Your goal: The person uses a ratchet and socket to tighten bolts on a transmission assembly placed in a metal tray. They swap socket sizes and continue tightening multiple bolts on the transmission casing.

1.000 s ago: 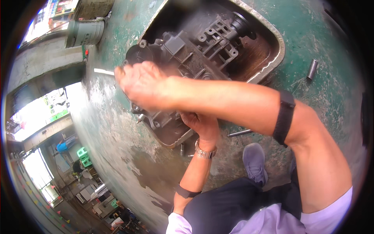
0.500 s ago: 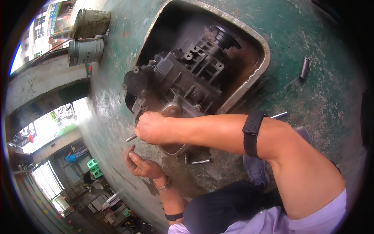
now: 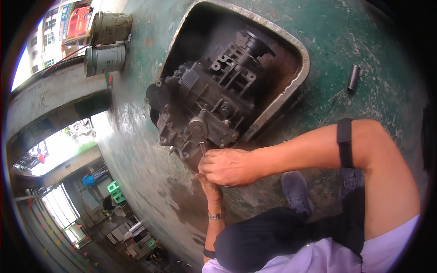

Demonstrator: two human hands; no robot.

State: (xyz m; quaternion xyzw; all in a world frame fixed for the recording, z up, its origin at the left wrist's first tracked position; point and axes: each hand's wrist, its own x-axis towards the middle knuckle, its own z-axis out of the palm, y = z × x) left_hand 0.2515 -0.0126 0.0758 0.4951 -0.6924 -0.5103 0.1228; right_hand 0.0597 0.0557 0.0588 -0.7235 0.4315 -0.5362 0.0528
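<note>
A ratchet wrench [image 3: 199,129] stands with its round head against the lower part of a dark, greasy gearbox [image 3: 209,98]. Its shaft points back toward me into my right hand [image 3: 231,166], whose fingers are wrapped round the handle. My left hand [image 3: 210,187] is pressed up beneath the right one, at the handle's near end. Most of the left fingers are covered by the right hand; they look curled round the handle. The gearbox lies tilted in a rusty metal tray [image 3: 298,82], its near end sticking out over the rim.
A metal socket [image 3: 353,77] lies on the worn green floor [image 3: 330,50] to the right. My shoes [image 3: 297,193] stand close behind the right forearm. Two buckets [image 3: 105,59] stand at the far left, and green crates [image 3: 116,192] lie farther off at lower left.
My right hand has swung toward me and to the right with the wrench handle. My left hand, apart and bare before, has come up against it. The gearbox stays in the tray.
</note>
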